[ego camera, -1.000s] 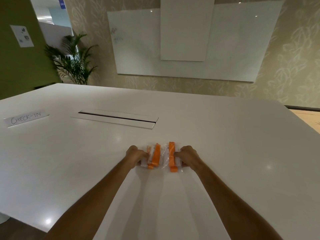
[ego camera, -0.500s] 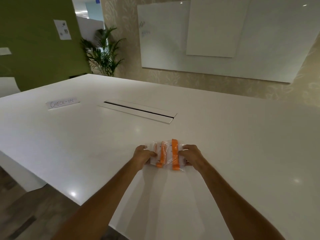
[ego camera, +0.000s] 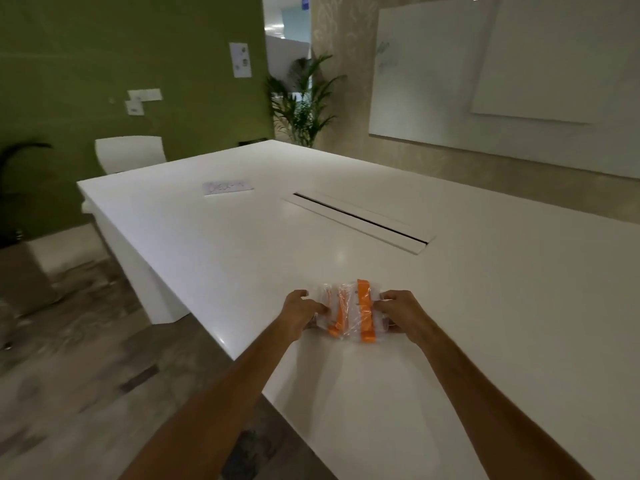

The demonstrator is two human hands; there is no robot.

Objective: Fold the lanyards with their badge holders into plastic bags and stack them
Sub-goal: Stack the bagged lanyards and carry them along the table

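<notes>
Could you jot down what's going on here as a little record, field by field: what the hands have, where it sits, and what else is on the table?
held item: bagged lanyards, orange straps in clear plastic
left hand: left hand grips the bundle's left end
right hand: right hand grips its right end
location: on the white table, near its front-left edge
also on table: paper sign, writing blurred; cable slot
background: chair, plant, whiteboard

Bags pushed together
Both hands (ego camera: 299,311) (ego camera: 405,313) have closed in, so the two bagged lanyards (ego camera: 349,311) now overlap; a second ago they lay side by side
</notes>
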